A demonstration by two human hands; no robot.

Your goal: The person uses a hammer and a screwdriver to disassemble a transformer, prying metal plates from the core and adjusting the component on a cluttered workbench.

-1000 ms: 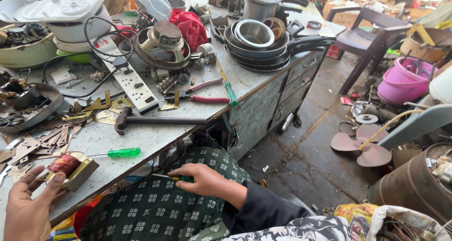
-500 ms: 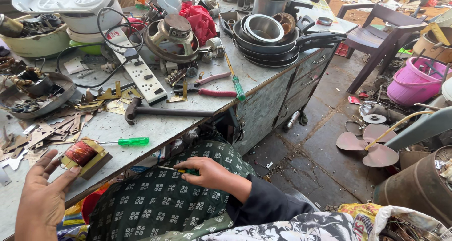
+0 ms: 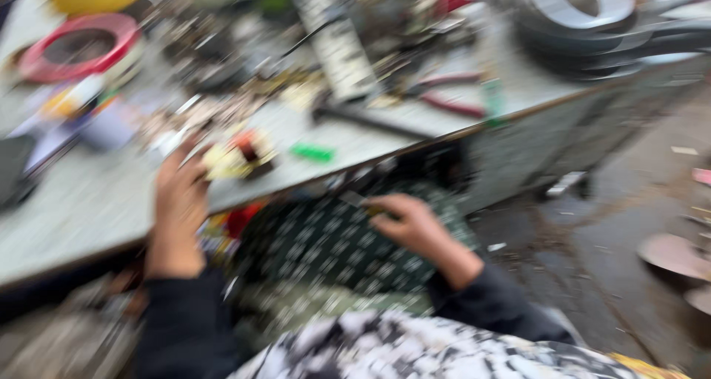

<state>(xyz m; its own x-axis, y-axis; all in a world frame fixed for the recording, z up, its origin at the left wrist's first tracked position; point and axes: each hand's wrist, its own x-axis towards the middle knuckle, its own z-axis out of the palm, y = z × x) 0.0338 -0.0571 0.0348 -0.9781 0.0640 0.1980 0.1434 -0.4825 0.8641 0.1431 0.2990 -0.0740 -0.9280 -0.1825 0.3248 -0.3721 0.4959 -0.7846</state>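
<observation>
**At the bench edge: left hand on a coil part, right hand w/ a small tool on the lap**

At the near edge of the grey workbench (image 3: 81, 201), the left hand (image 3: 176, 201) rests w/ fingers curled up around a small yellowish part w/ a red-orange winding (image 3: 241, 155), prob. a wound coil; frame is badly motion-blurred so can't tell if fingers are clamped on it or just touching its near side. Just right of that part, a green-handled screwdriver (image 3: 312, 152) lies flat on the bench, apart from the hand.

Below & right of the left hand, off the bench, the right hand (image 3: 411, 223) lies on a dark green patterned cloth (image 3: 318, 238) over the lap. Fingers closed narrow on a thin tool (image 3: 358, 200) w/ a grey tip poking out toward the left hand; tool type not readable in the blur.

Beyond the coil part, farther across the bench: a dark hammer (image 3: 370, 118) lying flat, red-handled pliers (image 3: 452, 98) right of it, a white power strip (image 3: 337, 42) running away from the hands. Far right of the grip: stacked dark pans (image 3: 585, 24) at the bench corner. Far left: a red ring-shaped piece (image 3: 78, 46).
</observation>
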